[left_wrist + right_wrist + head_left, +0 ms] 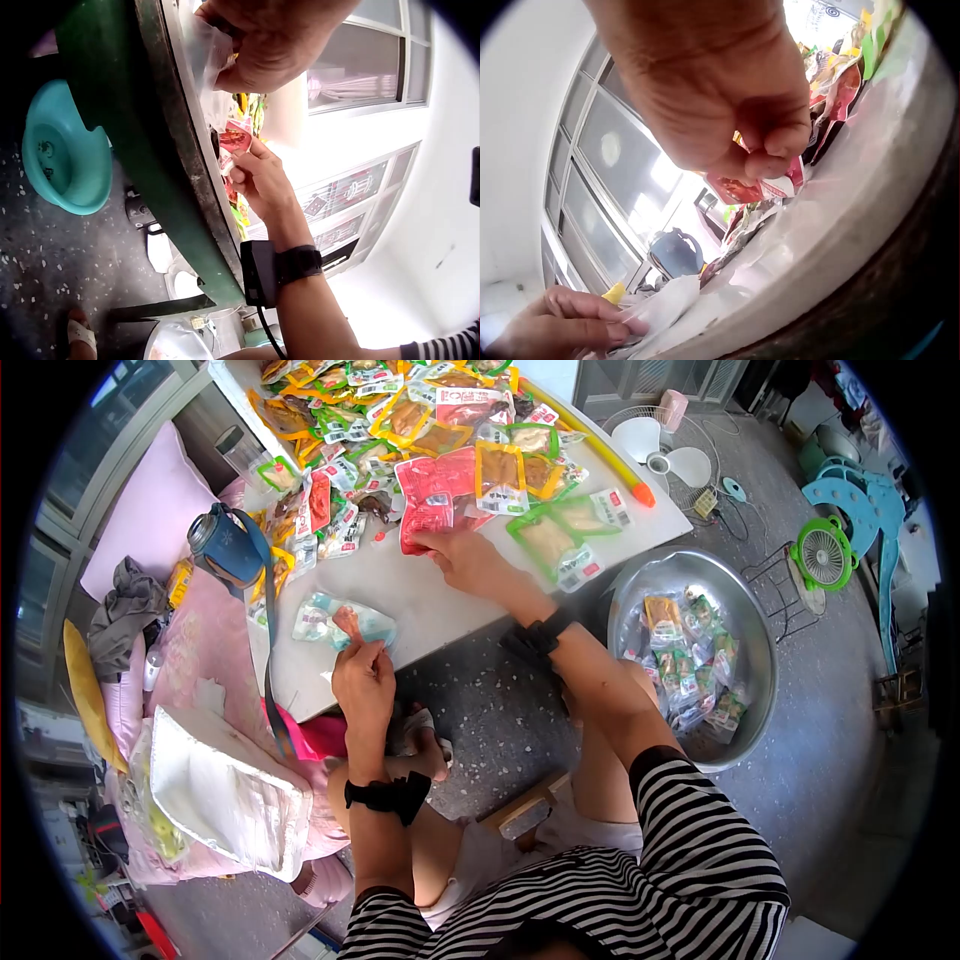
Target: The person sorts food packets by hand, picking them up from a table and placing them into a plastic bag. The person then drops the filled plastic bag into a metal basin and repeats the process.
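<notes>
Packet lettering (424, 510) — small, blurred, unreadable

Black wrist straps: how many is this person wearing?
2: the left strap sits just behind the left hand, the right strap just behind the right hand. Neither is hidden.

Having room over bare tabletop (435, 600) between left hand (363, 682) and right hand (482, 570). Meeting heaped packets (405, 420) beyond, a blue bottle (226, 547) to the left.
</notes>
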{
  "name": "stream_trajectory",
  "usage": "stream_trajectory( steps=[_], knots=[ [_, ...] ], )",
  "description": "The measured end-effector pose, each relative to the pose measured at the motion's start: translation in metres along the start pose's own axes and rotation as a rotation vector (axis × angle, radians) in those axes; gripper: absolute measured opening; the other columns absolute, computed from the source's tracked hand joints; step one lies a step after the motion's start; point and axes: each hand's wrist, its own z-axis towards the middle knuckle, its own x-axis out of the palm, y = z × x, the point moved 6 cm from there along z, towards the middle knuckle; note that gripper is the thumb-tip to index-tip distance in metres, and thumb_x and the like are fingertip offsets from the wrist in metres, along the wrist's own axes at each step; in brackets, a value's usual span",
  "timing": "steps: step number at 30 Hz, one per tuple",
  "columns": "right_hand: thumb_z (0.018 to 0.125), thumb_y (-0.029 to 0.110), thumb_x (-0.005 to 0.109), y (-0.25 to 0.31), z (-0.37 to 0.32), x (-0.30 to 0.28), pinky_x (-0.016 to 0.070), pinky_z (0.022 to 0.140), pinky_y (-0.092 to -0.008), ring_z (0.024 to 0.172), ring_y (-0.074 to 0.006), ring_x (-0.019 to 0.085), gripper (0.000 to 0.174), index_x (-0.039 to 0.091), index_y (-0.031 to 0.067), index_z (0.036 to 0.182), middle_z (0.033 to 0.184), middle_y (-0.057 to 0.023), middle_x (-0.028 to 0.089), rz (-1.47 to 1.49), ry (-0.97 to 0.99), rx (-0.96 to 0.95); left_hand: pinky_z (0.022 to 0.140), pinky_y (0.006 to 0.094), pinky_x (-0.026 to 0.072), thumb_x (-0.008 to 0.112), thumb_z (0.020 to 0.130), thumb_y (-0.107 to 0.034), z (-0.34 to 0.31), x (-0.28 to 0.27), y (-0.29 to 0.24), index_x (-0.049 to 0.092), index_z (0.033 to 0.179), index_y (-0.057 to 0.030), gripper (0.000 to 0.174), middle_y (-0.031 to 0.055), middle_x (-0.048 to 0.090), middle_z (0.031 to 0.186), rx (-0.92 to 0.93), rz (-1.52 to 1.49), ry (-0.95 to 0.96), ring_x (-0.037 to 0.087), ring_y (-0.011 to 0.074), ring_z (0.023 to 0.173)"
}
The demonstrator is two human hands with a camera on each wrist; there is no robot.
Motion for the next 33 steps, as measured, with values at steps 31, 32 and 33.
stream_trajectory(
  steps=[31, 32, 33],
  knots=[
    [0.083, 0.026, 0.062, -0.023, -0.045, -0.061, 0.0460, 0.084, -0.0460, 0.097, -0.0357, 0.058, 0.027, 0.062, 0.0048, 0.099, 0.098, -0.0154, 0.063, -0.250, -0.093, -0.024, 0.064, 0.0434, 0.0481, 0.062, 0.073, -0.004, 0.000, -0.003, 0.003, 0.065, 0.076, -0.0031, 0.004, 0.0132, 0.063, 0.076, -0.004, 0.047, -0.059, 0.060, 0.0334, 0.074],
    [0.083, 0.025, 0.062, -0.025, -0.043, -0.060, 0.0477, 0.079, -0.0452, 0.091, -0.0356, 0.059, 0.023, 0.063, 0.0038, 0.092, 0.091, -0.0158, 0.064, -0.285, -0.118, -0.013, 0.065, 0.0428, 0.0486, 0.062, 0.073, -0.004, -0.001, -0.007, 0.001, 0.065, 0.077, -0.0030, 0.005, 0.0138, 0.064, 0.077, -0.015, 0.065, -0.064, 0.061, 0.0335, 0.075],
    [0.083, 0.023, 0.062, -0.022, -0.039, -0.061, 0.0494, 0.074, -0.0445, 0.084, -0.0355, 0.061, 0.020, 0.064, 0.0027, 0.084, 0.084, -0.0162, 0.064, -0.318, -0.142, -0.001, 0.066, 0.0422, 0.0491, 0.062, 0.074, -0.003, -0.001, -0.010, 0.000, 0.066, 0.078, -0.0029, 0.007, 0.0143, 0.065, 0.078, -0.026, 0.085, -0.069, 0.061, 0.0337, 0.076]
  ],
)
